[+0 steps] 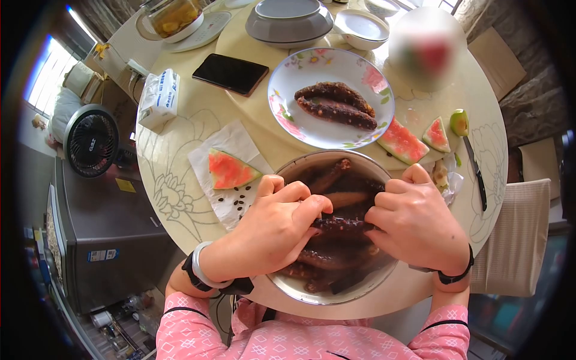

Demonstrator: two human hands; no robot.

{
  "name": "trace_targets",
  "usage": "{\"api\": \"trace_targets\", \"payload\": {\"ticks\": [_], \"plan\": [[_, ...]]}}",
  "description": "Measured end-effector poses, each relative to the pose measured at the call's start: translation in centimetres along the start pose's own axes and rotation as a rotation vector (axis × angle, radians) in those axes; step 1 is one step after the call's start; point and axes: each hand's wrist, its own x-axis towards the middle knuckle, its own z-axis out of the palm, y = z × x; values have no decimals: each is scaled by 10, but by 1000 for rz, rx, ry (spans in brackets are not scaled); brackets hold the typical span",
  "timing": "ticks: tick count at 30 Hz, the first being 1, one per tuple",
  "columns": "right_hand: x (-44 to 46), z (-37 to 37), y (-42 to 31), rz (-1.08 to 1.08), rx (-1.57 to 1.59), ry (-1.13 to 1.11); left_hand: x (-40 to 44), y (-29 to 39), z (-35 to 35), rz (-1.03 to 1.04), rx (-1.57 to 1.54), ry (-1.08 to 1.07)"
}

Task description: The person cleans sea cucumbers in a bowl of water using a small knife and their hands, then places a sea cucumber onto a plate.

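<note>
My left hand (273,222) and my right hand (411,219) are over a wide metal-rimmed basin (324,297). Fingers of both hands are closed on a dark, bumpy sea cucumber (342,227), one hand at each end. The fingertips are partly hidden by my knuckles. Several more sea cucumbers lie in dark liquid in the basin, one (327,259) just below the held one. Beyond the basin is a flowered oval plate (288,78) with sea cucumbers (336,107) lying side by side on it.
Eaten watermelon pieces (231,171) and seeds lie on a tissue at left; more rinds (403,141) lie at right beside a knife (477,174). A phone (231,74), a tissue pack (159,99), covered bowls (289,25) and a glass teapot (174,18) stand farther back.
</note>
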Motion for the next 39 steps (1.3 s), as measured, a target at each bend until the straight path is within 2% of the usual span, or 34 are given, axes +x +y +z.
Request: {"api": "trace_targets", "payload": {"ticks": [3, 9, 13, 15, 21, 25, 30, 39], "plan": [[2, 7, -5, -6, -66, -19, -1, -2, 0, 30, 93, -65], [5, 22, -9, -31, -158, -123, -1, -1, 6, 45, 198, -55], [3, 6, -3, -26, -75, -29, 0, 1, 3, 41, 207, -73], [0, -4, 0, -1, 62, 95, 4, 2, 3, 70, 66, 78], [-2, -20, -9, 14, 14, 125, 1, -3, 0, -18, -170, 159], [-6, -24, -13, 33, -26, 125, -2, -6, 0, -29, -243, 117], [-9, -23, -6, 34, -51, 154, 0, -7, -2, 52, -232, 68], [-9, -23, -4, 26, -49, 142, -1, -5, -1, 21, -239, 21]]}}
